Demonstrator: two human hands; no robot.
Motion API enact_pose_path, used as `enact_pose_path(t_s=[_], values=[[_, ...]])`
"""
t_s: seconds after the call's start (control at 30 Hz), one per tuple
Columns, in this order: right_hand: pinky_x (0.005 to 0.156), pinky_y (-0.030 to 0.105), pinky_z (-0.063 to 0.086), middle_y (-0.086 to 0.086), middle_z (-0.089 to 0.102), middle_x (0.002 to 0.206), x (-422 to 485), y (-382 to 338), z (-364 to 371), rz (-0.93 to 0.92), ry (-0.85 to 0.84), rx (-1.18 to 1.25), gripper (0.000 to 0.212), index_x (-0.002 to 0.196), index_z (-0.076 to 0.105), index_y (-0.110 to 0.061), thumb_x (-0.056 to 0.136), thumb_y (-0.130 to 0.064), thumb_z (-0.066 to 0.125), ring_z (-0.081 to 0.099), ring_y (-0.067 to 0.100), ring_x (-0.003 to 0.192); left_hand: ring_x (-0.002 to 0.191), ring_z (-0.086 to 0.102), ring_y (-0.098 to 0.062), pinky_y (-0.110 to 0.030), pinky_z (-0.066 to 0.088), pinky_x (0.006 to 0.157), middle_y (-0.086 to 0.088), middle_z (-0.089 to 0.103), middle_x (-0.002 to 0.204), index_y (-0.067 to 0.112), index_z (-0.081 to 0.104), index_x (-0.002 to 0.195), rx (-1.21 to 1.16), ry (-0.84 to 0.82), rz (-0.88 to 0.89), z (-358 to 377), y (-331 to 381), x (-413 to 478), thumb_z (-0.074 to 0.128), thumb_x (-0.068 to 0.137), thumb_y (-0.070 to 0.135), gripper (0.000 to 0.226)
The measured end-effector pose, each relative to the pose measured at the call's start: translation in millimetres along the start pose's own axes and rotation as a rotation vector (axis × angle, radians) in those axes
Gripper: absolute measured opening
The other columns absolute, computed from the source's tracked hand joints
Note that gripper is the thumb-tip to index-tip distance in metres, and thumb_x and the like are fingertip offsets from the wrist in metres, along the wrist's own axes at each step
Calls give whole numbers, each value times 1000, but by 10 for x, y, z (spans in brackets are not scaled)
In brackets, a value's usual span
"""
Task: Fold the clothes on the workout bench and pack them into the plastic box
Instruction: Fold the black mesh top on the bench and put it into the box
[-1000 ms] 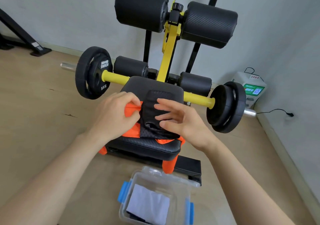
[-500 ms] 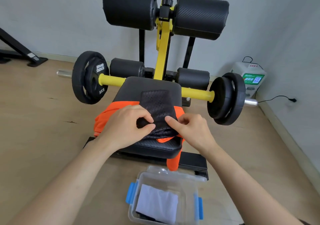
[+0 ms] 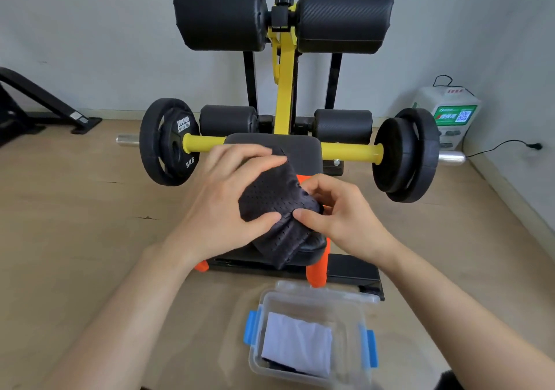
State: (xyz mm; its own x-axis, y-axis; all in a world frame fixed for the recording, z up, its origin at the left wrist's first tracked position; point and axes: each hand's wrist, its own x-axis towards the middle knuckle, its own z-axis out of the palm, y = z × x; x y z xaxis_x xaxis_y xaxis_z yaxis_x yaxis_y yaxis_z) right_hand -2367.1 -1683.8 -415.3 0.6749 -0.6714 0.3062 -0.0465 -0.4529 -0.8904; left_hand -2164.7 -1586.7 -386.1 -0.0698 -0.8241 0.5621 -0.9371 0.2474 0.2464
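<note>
Head view: our left hand and right hand pinch the mesh, whose loose fold could spill open or drag the orange cloth off the bench.

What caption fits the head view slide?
Left hand and right hand grip black mesh garment over bench; orange cloth beneath, plastic box in front.

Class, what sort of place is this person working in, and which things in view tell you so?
Probably a home gym or workout room: a padded workout bench, foam roller pads above it, and a yellow bar loaded with black weight plates.
</note>
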Motion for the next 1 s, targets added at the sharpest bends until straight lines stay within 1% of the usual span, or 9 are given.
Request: enact_pose_path(t_s=[0.1, 0.17, 0.23, 0.3, 0.4, 0.57, 0.67, 0.83, 1.0], values=[[80, 23, 49, -3, 70, 93, -80, -86, -112, -23, -125, -2, 21, 97, 65, -9, 84, 7, 69, 66, 10, 85, 145, 26, -13, -30, 17, 113, 22, 39, 152, 38, 43, 148, 37, -166, 61, 3, 86, -20, 79, 68, 52, 88], [80, 21, 48, -6, 69, 94, -151, -129, -177, -13, -191, -41, 23, 100, 67, -8, 84, 8, 69, 64, 7, 85, 147, 20, -9, -29, 13, 112, 26, 41, 148, 41, 40, 147, 49, -261, 98, 49, 120, -53, 80, 65, 58, 93], [80, 18, 47, -8, 70, 95, -235, -176, -237, 4, -220, -63, 25, 102, 69, -8, 84, 10, 68, 65, 6, 85, 141, 28, -3, -30, 18, 109, 28, 52, 131, 43, 47, 139, 30, -335, 117, 107, 152, -92, 80, 61, 63, 87], [80, 22, 50, -6, 72, 96, -323, -209, -304, 15, -219, -67, 25, 103, 69, -7, 85, 9, 67, 67, 10, 85, 116, 49, -4, -31, 31, 101, 26, 62, 110, 44, 53, 126, -6, -391, 87, 172, 199, -144, 78, 60, 64, 74], [83, 36, 56, 7, 73, 97, -453, -199, -422, 32, -179, -54, 21, 103, 69, -5, 87, 7, 67, 69, 25, 89, 83, 58, -11, -39, 48, 81, 15, 67, 86, 34, 62, 104, -158, -433, -68, 270, 293, -235, 82, 65, 52, 47], [86, 33, 57, 8, 73, 102, -725, -36, -615, 99, -125, -31, 22, 107, 69, -7, 88, 5, 68, 69, 21, 92, 74, 62, -8, -35, 48, 70, 11, 68, 79, 26, 67, 87, -487, -475, -237, 376, 397, -407, 87, 73, 26, 24], [86, 26, 54, 2, 72, 101, -909, 168, -653, 166, -85, -41, 24, 107, 68, -9, 87, 5, 68, 67, 11, 92, 74, 63, -4, -27, 47, 68, 13, 70, 81, 27, 69, 89, -572, -453, -303, 479, 473, -496, 87, 73, 20, 25], [72, 12, 49, -6, 70, 92, -1198, 678, -559, 401, -27, -7, 20, 103, 68, -8, 87, 4, 68, 65, 0, 80, 89, 71, -17, -36, 55, 79, 2, 75, 91, 23, 72, 97, -728, -441, -570, 979, 542, -848, 85, 67, 27, 33], [78, 19, 53, 1, 70, 94, -1453, 1288, -242, 606, -83, -27, 18, 99, 68, -8, 86, 5, 66, 65, 5, 83, 80, 69, -6, -17, 51, 69, 6, 74, 91, 21, 69, 97, -800, -469, -894, 1581, 598, -1283, 84, 72, 0, 37]])
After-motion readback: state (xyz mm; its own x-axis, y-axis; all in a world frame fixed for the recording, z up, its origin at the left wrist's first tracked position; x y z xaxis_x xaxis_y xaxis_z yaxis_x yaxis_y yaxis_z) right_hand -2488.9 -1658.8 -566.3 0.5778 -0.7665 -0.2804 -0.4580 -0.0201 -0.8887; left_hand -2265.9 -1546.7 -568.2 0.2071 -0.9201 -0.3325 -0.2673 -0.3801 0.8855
